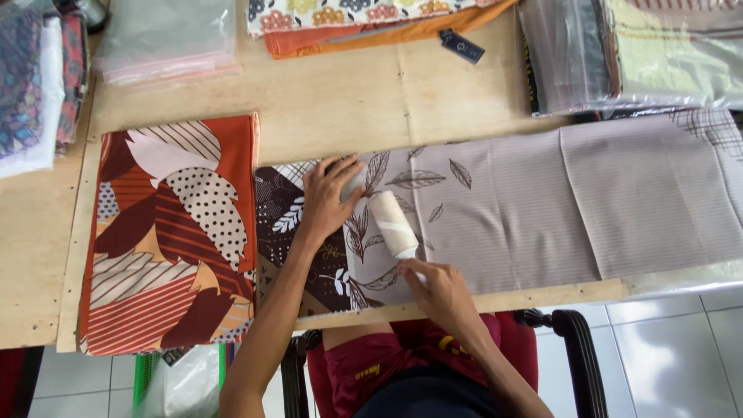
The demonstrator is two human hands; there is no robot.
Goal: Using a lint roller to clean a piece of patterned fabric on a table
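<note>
On the long grey-beige folded cloth with a dark leaf print (pixel 495 201), which runs across the near part of the table, lies one white cylindrical lint roller (pixel 392 223), its sticky drum slanting from upper left to lower right. The right hand (pixel 437 288) is clenched around the roller's handle at the drum's lower end, so the handle itself is hidden under the fingers; held that way, I'd judge, the drum stays flat against the fabric and can be pushed along it. The left hand (pixel 329 195) lies palm down with fingers spread and released, grasping nothing, just beside the roller on the cloth's darker brown patterned end, seemingly to pin the cloth so it does not creep under the roller.

Touching that cloth on the left is one folded rust-orange cloth with large leaf and dot shapes (pixel 174 232), squared up as though set aside. Farther back on the pale wooden tabletop (pixel 348 93) I count one orange cloth with a flowered band (pixel 371 19), carrying one small dark tag (pixel 462 46), one stack of clear plastic bags (pixel 166 39) at the back left, a pile of bagged cloths (pixel 635 50) at the back right whose number I cannot tell, and some dark patterned fabrics (pixel 35 77) at the far left edge. Below, one black chair arm (pixel 576 356) shows over white floor tiles (pixel 673 356).
</note>
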